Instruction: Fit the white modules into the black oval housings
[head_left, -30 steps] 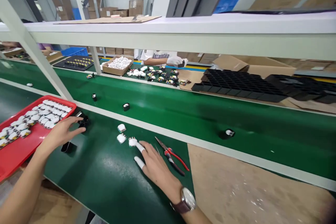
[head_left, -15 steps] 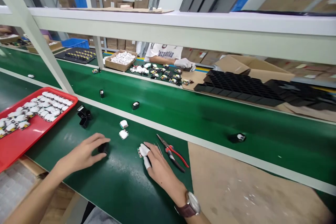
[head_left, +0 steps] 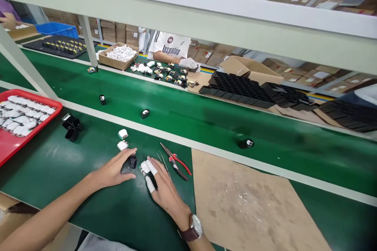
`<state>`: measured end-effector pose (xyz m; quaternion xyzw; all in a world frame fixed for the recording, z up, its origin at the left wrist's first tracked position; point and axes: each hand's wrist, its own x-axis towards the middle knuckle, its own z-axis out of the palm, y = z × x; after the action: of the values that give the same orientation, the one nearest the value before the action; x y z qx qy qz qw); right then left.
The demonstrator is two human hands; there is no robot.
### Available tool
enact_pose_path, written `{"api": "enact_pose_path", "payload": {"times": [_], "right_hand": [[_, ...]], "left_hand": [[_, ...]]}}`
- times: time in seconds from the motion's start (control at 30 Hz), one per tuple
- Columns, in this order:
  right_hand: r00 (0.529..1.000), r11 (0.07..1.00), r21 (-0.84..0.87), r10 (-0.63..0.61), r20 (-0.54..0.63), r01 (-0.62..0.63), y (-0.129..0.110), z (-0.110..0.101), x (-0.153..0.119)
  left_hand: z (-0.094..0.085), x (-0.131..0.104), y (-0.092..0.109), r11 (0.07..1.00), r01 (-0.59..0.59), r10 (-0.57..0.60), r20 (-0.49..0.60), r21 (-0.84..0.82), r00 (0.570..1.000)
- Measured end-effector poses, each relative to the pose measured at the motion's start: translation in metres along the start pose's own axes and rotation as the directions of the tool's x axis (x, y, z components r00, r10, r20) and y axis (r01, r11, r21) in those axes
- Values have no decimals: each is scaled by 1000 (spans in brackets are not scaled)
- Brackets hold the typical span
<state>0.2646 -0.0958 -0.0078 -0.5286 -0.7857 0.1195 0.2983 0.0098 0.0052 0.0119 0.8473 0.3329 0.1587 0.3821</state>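
Observation:
My left hand [head_left: 116, 168] curls around a small black plastic housing [head_left: 132, 162], its open end showing between thumb and fingers. My right hand [head_left: 163, 186] wears white finger cots on two digits. Its fingertips are on a small circuit board with a white pad [head_left: 143, 168], just right of the housing. The thumb sits lower, and the grip is partly hidden. Two more white-padded boards [head_left: 123, 134] lie beyond my left hand. Tweezers [head_left: 165, 163] and red-handled pliers [head_left: 176, 160] lie right of my right hand.
A red tray [head_left: 57, 111] of white-padded boards stands left, near several black housings [head_left: 70, 134]. A green conveyor [head_left: 182, 119] carries a few filled housings. Cardboard [head_left: 235, 200] covers the bench at right. Across the belt, a gloved person works beside rows of black housings [head_left: 238, 90].
My left hand has brought the black housing right, close to the board at my right hand, and turned its open end into view. The camera view has shifted right and down.

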Motion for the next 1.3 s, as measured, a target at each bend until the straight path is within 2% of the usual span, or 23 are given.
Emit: {"api": "enact_pose_path", "payload": {"times": [0.1, 0.23, 0.37, 0.5, 0.57, 0.63, 0.73, 0.9, 1.07, 1.3], "right_hand": [[999, 998, 47, -40, 1, 39, 2, 0, 5], [986, 999, 47, -1, -169, 9, -4, -5, 11], [965, 999, 49, 21, -260, -8, -19, -16, 14], [958, 1000, 12, -5, -286, 9, -27, -23, 15], [954, 1000, -14, -17, -301, 13, -29, -26, 15], [950, 999, -34, -28, -311, 18, -31, -28, 16], [951, 998, -50, -52, -305, 39, -35, -32, 18], [956, 994, -79, -97, -277, 78, -42, -38, 18], [960, 991, -78, -122, -254, 105, -46, -38, 18], [962, 980, -100, -190, -197, 173, -47, -26, 26]], "left_hand": [[4, -2, -4, 998, 9, -9, -4, -70, 1000], [8, -3, -5, 995, 22, -22, 3, -102, 1000], [6, -3, -5, 992, -86, 86, 3, -95, 996], [-3, -3, -2, 971, -236, 231, -103, -40, 968], [-7, -4, 1, 970, -242, 239, -128, -7, 962], [-7, -5, 4, 982, -189, 189, -122, 10, 974], [2, -3, 6, 991, -134, 135, -143, 17, 980], [15, -2, 3, 982, -190, 188, -112, -5, 976], [18, -5, -1, 996, -78, 71, -126, -45, 989], [19, -9, 4, 984, -134, 125, -73, -120, 989]]}}
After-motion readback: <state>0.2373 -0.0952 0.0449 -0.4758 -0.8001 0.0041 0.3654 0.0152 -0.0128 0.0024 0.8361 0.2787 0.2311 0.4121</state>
